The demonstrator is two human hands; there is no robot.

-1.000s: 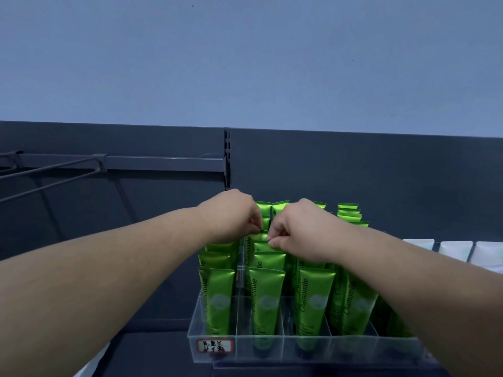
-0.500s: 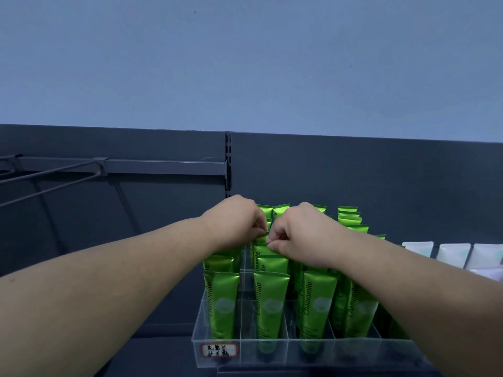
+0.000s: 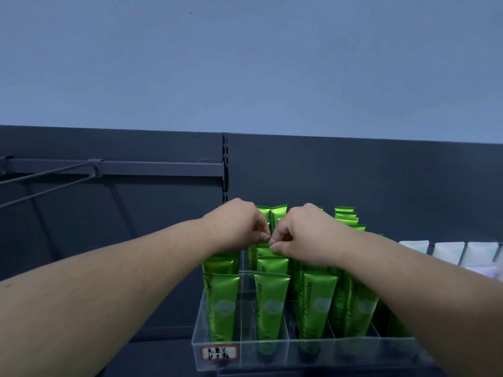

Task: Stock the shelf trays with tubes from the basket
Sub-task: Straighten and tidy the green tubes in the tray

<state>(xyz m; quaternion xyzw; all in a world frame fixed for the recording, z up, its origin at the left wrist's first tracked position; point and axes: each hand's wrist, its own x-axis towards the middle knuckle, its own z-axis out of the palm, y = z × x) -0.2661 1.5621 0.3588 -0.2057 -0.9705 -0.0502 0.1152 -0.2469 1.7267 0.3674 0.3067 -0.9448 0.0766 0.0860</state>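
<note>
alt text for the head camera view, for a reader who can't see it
Two bare hands, left hand and right hand, meet fingertip to fingertip, pinching the top of a green tube standing in a clear divided tray holding rows of upright green Chamomile tubes. White tubes stand to the right, against a dark shelf back.

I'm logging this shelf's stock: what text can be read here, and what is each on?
"Chamomile": printed lengthwise on the green tubes.
Handwritten characters on the red-bordered sticker, on the front wall of the clear tray: too blurred to read.
The white tubes: no legible text.
</note>
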